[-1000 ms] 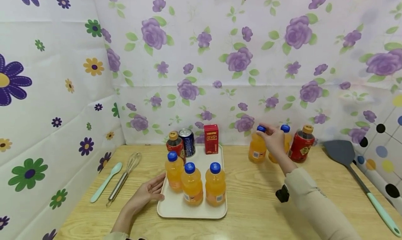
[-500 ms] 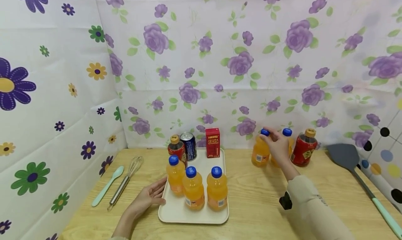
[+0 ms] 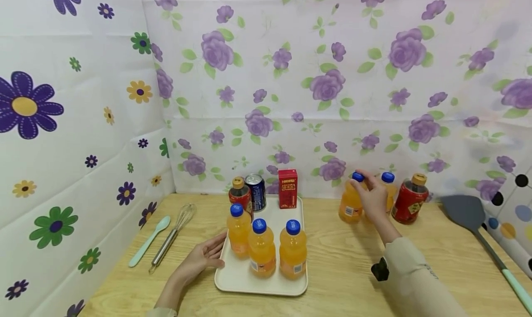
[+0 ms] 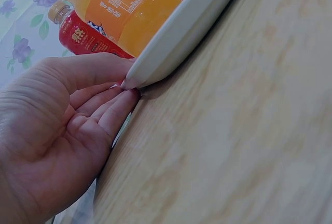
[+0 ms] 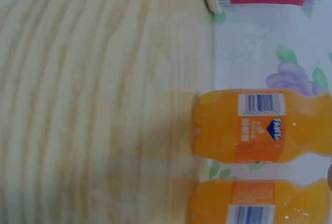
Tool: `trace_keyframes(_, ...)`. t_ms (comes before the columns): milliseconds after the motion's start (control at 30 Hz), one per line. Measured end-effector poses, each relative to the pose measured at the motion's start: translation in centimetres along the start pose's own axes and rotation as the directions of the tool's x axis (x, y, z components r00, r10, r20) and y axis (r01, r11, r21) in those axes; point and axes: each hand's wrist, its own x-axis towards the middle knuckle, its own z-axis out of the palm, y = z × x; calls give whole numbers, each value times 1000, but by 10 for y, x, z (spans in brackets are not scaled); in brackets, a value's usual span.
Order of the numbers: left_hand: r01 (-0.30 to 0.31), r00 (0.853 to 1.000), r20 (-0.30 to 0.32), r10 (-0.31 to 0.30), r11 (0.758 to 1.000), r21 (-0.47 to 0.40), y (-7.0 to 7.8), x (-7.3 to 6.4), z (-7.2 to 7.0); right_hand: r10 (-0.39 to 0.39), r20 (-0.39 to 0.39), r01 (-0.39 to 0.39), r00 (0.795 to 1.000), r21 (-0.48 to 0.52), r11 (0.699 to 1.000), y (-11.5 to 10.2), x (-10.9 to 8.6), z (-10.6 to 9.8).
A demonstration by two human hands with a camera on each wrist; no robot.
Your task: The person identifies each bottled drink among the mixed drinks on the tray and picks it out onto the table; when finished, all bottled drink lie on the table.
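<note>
Right wrist: "FANTA" on orange bottle [image 5: 218, 125], right fingers [image 3: 368, 176] around its cap [image 3: 357, 175], left fingers [image 4: 98, 72] clamped on tray [image 4: 182, 33]

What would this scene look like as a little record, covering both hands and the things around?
Left hand: pinches the rim of the tray
Right hand: holds an orange bottle by its blue cap
On the tray: three orange bottles, red-labelled bottle, dark blue can, red carton
Near the right hand: another orange bottle, second red-labelled bottle
Left side: pale green spoon, whisk
Right side: spatula
</note>
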Motion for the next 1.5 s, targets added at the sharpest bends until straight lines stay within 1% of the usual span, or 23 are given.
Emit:
trace_keyframes(167, -5, 1000, 10, 5, 1000, -3, 1, 0, -1, 39, 73, -36, 997, -41, 999, -4, 3, -5)
trace_keyframes(333, -5, 1000, 4, 5, 1000, -2, 0, -1, -1, 34, 154, -25, 987, -60, 998, -9, 8, -8)
trace_keyframes(433, -5, 1000, 3, 5, 1000, 0, 0, -1, -1, 27, 171, -13, 985, -80, 997, -17, 11, -9)
trace_keyframes(533, -7, 1000, 4, 7, 1000, 0, -1, 0, -1, 13, 169, 3, 986, -90, 996, -29, 16, -6)
trace_keyframes(600, -6, 1000, 4, 6, 1000, 1, -1, 0, -1, -15, 164, 26, 986, -64, 998, -39, 20, -2)
trace_keyframes(733, -4, 1000, 0, 4, 1000, 3, 0, 0, -1, -69, 175, 67, 982, 21, 998, -61, 25, 12)
trace_keyframes(900, -4, 1000, 1, 4, 1000, 3, 1, 1, -1, -77, 235, 59, 969, 83, 995, -87, 23, 32)
trace_keyframes(1000, -4, 1000, 4, 4, 1000, 3, 1, 1, -1, -89, 295, 60, 951, 104, 993, -99, 19, 45)
trace_keyframes(1133, -4, 1000, 10, 4, 1000, 5, 2, 1, -1, -144, 359, 113, 922, 106, 988, -113, 11, 62)
trace_keyframes(1233, -1, 1000, 3, 1, 1000, 6, 4, 1, -1, -175, 410, 138, 895, 118, 983, -121, 5, 76)
trace_keyframes(1367, 9, 1000, -9, -9, 1000, 14, 5, 0, 0, -166, 492, 126, 855, 113, 986, -130, -3, 95)
trace_keyframes(1500, 22, 1000, -20, -21, 999, 24, 5, 0, 0, -195, 538, 150, 820, 127, 980, -133, -8, 114)
